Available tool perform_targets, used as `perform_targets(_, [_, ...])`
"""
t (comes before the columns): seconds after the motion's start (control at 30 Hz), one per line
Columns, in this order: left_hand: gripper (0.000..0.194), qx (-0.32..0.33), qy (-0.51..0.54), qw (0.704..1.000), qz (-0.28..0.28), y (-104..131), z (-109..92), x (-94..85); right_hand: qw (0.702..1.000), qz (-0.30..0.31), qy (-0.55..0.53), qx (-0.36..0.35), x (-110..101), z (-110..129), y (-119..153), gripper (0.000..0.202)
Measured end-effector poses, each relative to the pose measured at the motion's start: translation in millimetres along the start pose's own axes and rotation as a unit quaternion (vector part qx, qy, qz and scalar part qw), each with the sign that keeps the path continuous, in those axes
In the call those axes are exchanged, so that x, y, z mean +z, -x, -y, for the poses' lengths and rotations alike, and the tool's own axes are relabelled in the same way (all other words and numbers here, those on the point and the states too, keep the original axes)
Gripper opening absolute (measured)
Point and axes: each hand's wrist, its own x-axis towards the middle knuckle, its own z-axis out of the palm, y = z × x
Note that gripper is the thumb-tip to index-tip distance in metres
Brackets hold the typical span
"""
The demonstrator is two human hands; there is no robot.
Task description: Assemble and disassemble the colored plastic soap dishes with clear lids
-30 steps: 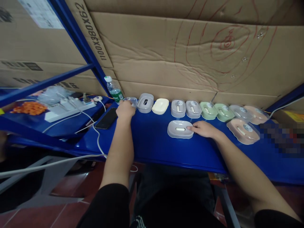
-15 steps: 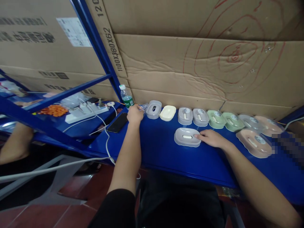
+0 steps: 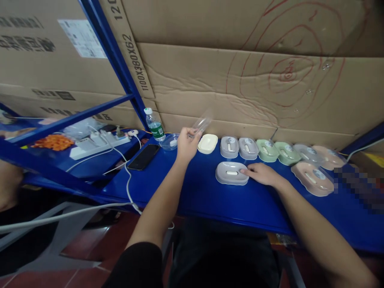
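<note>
My left hand (image 3: 188, 144) grips a clear plastic lid (image 3: 203, 121), raised and tilted above the back of the blue shelf (image 3: 198, 192). Beside that hand lies a cream dish (image 3: 207, 143). At the front, my right hand (image 3: 261, 173) pinches the right edge of a grey oval box (image 3: 232, 173) standing on the shelf. A back row holds lidded grey boxes (image 3: 229, 147), green boxes (image 3: 267, 150) and a pink box (image 3: 330, 157). Nearer the front right sits another pink box (image 3: 312, 179). A clear round dish (image 3: 169, 142) lies left of my left hand.
A water bottle (image 3: 155, 125) and a black phone (image 3: 144, 157) are at the left. A white cable (image 3: 129, 176) hangs over the shelf edge near a power strip (image 3: 99, 145). Cardboard (image 3: 192, 80) backs the shelf. Another person's arm (image 3: 9, 180) shows at far left.
My left hand has moved right from beside the bottle and now has the clear lid raised in it. My right hand stays at the grey box. The view has shifted slightly.
</note>
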Motion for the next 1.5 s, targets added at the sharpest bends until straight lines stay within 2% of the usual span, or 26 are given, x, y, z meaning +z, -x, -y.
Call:
perform_targets(0.07, [0.029, -0.04, 0.109, 0.989, 0.09, 11, -8, 15.6, 0.998, -0.058, 0.015, 0.015, -3, 4, 2, 0.063])
perform_targets(0.17, [0.038, -0.105, 0.195, 0.946, 0.237, 29, -20, 28.9, 0.982, -0.185, -0.013, 0.026, -5, 8, 4, 0.066])
perform_targets(0.23, [0.048, -0.13, 0.209, 0.919, 0.31, 39, -27, 32.1, 0.968, -0.246, -0.05, -0.012, -4, 9, 6, 0.087])
perform_targets(0.33, [0.062, -0.15, 0.194, 0.894, 0.376, 47, -32, 34.0, 0.956, -0.259, -0.091, -0.108, 0, 9, 6, 0.108])
perform_targets(0.43, [0.065, -0.153, 0.181, 0.889, 0.391, 49, -32, 37.7, 0.95, -0.245, -0.113, -0.157, 3, 7, 5, 0.106])
perform_targets(0.57, [0.054, -0.138, 0.14, 0.9, 0.388, 53, -25, 46.8, 0.949, -0.244, -0.1, -0.172, 2, 3, 4, 0.111])
perform_targets(0.77, [0.048, -0.019, -0.02, 0.93, 0.366, 62, -20, 51.7, 0.96, -0.214, -0.024, -0.177, 2, -3, 5, 0.111])
perform_targets(0.87, [0.049, 0.007, -0.117, 0.914, 0.387, 61, -24, 45.9, 0.962, -0.202, -0.009, -0.181, 7, -6, 2, 0.109])
perform_targets(1.0, [0.058, -0.009, -0.228, 0.873, 0.43, 58, -30, 39.0, 0.969, -0.179, 0.004, -0.17, 11, -4, -1, 0.108])
perform_targets(1.2, [0.067, -0.003, -0.32, 0.83, 0.457, 59, -33, 40.6, 0.978, -0.146, -0.009, -0.147, 10, -1, -2, 0.104])
perform_targets(1.33, [0.067, 0.005, -0.333, 0.824, 0.457, 59, -31, 43.0, 0.984, -0.104, -0.054, -0.134, 8, -5, -4, 0.104])
perform_targets(1.5, [0.067, 0.029, -0.332, 0.828, 0.451, 59, -29, 43.4, 0.986, -0.075, -0.084, -0.126, 8, -6, -4, 0.117])
